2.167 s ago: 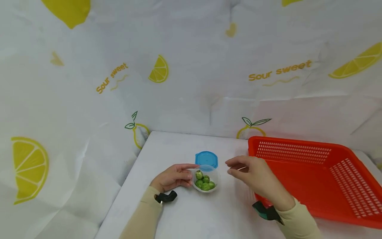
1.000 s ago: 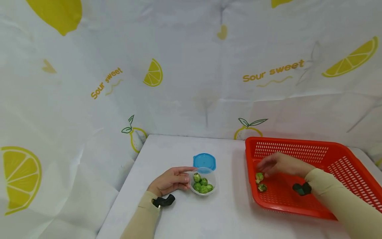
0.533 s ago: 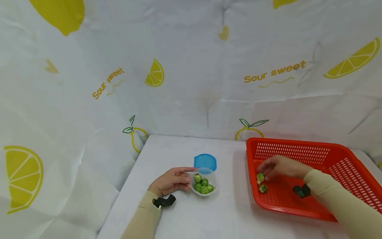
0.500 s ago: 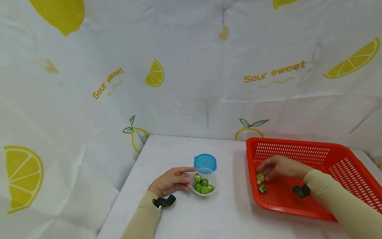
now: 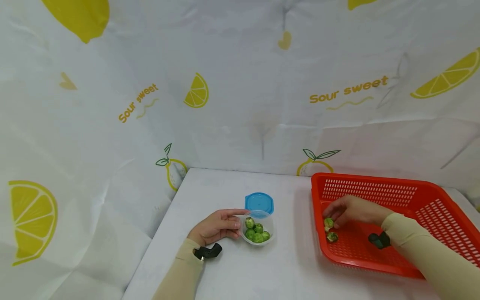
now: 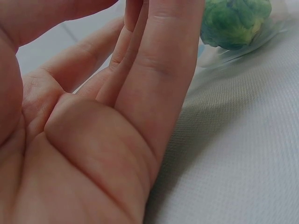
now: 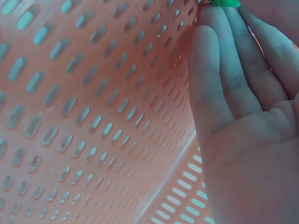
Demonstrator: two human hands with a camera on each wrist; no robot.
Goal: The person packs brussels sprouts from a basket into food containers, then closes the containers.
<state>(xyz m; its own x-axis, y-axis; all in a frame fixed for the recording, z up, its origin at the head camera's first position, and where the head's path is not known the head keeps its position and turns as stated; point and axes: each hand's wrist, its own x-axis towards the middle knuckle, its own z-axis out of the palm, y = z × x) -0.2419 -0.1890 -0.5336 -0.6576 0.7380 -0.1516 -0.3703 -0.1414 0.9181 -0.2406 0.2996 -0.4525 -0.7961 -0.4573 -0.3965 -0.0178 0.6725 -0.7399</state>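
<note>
In the head view, several green Brussels sprouts (image 5: pixel 258 237) lie in a clear round plastic container (image 5: pixel 271 227) on the table. My left hand (image 5: pixel 215 227) rests against the container's left side, index finger stretched along the rim and thumb beside the wall. The left wrist view shows the palm and one sprout (image 6: pixel 236 21) through clear plastic. Inside the red basket, my right hand (image 5: pixel 354 210) pinches a Brussels sprout (image 5: pixel 328 224) by the left wall. Only a green sliver of that sprout (image 7: pixel 225 2) shows at the fingertips in the right wrist view. Another sprout (image 5: pixel 332 237) lies nearer the front.
A blue lid (image 5: pixel 258 201) lies just behind the container. The red perforated basket (image 5: pixel 375 266) fills the right side of the white table (image 5: pixel 285 266). A white sheet with lemon prints (image 5: pixel 240 83) hangs behind and to the left.
My right hand has moved from beside the container, rightward into the basket, and in the last half second it stays at the sprout. The left hand has kept its place at the container.
</note>
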